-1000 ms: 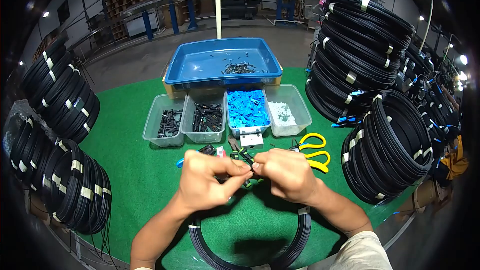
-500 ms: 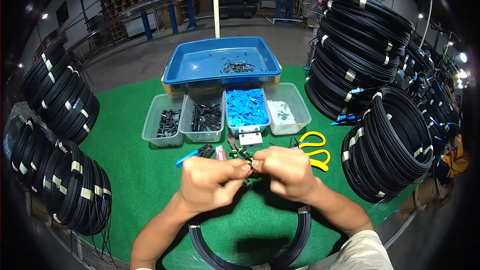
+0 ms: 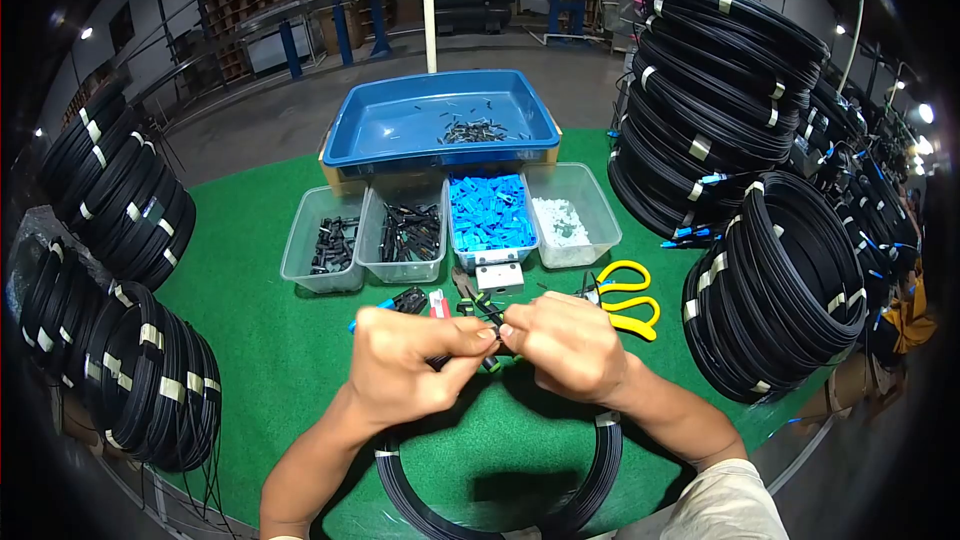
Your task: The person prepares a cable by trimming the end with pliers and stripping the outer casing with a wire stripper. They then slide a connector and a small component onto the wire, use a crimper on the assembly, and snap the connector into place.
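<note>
My left hand [image 3: 415, 360] and my right hand [image 3: 568, 345] meet fingertip to fingertip above the green mat. Both are closed, thumbs against curled fingers. A thin dark piece shows at the pinch, too small and covered to make out fully. Below them a black cable coil [image 3: 603, 465] with pale tape lies on the mat. Right behind the fingers are green-and-black handled pliers [image 3: 464, 285], partly hidden. A red-and-white tool [image 3: 438, 304] and a blue-and-black tool [image 3: 405, 301] lie beyond my left hand. Yellow-handled scissors [image 3: 632, 324] rest beyond my right hand.
Clear bins hold black parts [image 3: 335, 245], more black parts [image 3: 410, 233], blue connectors [image 3: 490, 212] and white pieces [image 3: 562, 223]. Behind them stands a blue tray [image 3: 350, 130] with small dark pieces. Stacked cable coils flank the mat at left [image 3: 130, 190] and right [image 3: 700, 100].
Both hands stay together at nearly the same place, my left hand shifted slightly left. The whole view has moved a little.
</note>
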A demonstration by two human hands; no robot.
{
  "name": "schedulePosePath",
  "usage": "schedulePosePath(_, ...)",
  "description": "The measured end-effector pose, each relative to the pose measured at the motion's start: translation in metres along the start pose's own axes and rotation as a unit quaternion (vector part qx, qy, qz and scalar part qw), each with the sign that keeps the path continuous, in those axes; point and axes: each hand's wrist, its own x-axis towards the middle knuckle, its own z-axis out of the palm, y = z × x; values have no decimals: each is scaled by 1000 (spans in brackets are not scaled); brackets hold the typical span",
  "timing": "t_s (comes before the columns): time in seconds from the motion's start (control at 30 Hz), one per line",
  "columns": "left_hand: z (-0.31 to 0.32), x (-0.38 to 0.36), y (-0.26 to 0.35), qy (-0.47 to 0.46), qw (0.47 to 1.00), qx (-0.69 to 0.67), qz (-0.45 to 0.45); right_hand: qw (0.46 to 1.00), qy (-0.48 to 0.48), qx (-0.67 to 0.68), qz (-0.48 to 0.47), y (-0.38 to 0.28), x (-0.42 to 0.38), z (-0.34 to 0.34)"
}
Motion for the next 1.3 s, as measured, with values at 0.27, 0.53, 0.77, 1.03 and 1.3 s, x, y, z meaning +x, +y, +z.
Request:
schedulePosePath(0.27,6,-8,-17,-43,947,190,255,906,-41,258,333,1,-4,-1)
schedulePosePath(0.53,3,-3,-35,1,994,73,81,949,-79,168,255,17,2,-10)
schedulePosePath(0.77,5,-2,-36,36,996,-35,-70,970,-57,117,206,26,-3,-6)
schedulePosePath(1.03,6,-4,-40,42,994,-65,-84,965,-73,132,216,26,-4,-7)
schedulePosePath(1.3,1,-2,-37,49,997,-22,-57,977,-104,120,141,33,-5,-7)
